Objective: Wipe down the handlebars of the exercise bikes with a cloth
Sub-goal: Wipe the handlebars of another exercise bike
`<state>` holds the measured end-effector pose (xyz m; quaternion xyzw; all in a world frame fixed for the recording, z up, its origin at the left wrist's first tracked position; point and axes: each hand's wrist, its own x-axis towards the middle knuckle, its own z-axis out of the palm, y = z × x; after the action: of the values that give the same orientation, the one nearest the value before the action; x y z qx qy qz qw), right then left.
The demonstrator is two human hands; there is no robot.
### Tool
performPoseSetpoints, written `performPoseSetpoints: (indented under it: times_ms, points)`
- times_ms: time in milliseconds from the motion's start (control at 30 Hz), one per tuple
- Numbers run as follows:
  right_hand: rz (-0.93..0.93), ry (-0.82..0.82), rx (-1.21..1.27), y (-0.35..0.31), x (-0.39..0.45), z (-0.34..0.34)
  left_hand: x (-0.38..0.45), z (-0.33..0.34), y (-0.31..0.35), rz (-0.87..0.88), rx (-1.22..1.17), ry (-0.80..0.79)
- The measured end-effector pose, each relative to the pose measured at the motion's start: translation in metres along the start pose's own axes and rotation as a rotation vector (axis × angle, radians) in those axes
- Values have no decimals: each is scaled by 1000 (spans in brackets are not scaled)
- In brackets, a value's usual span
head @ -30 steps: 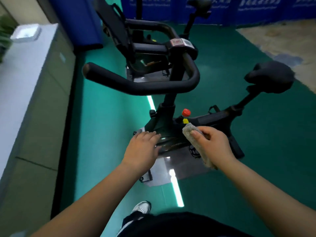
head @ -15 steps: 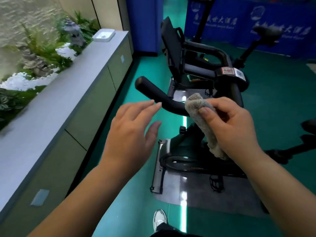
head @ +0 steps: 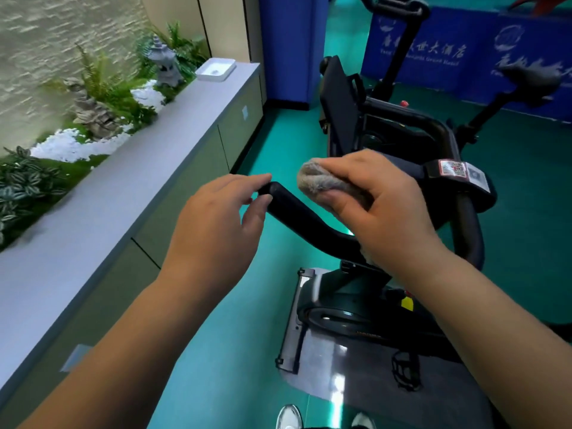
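Note:
A black exercise bike stands in front of me, its curved left handlebar pointing toward my hands. My right hand grips a bunched grey cloth and holds it against the top of that bar near its tip. My left hand hovers at the bar's end, its fingers loosely curved around the tip; whether they touch it I cannot tell. A labelled centre clamp sits to the right of my right hand.
A long grey counter with a white tray runs along the left, plants and stone ornaments behind it. A second bike stands further back by blue banners. Teal floor and my shoes lie below.
My right hand has brought the cloth up from the bike's frame onto the left handlebar. My left hand has risen with it and reached the bar's tip. My view has lifted.

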<state>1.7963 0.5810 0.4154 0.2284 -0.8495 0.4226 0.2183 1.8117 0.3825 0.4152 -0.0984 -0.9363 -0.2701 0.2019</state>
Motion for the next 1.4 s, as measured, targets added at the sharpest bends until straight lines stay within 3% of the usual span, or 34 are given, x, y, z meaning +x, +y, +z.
performPoseSetpoints:
  times_ms: [100, 333, 533, 633, 800, 1067, 1200, 1400]
  points:
    - [-123, -43, 6, 3, 16, 20, -1, 2, 3, 5, -6, 36]
    - [-138, -113, 127, 37, -17, 8, -13, 11, 14, -133, -23, 135]
    - [-241, -66, 208, 17, 16, 28, -12, 9, 22, -166, 13, 146]
    - [-269, -139, 232, 21, 13, 26, -12, 8, 23, -174, 32, 147]
    - [-214, -259, 152, 50, -17, 1, -12, 10, 23, -206, 34, 172]
    - [-27, -114, 253, 24, 11, 21, -10, 10, 23, -178, 60, 190]
    - [190, -179, 217, 32, -9, 5, -8, 12, 24, -167, 58, 223]
    - [303, -160, 248, 21, 2, 10, -5, 12, 26, -153, 59, 234]
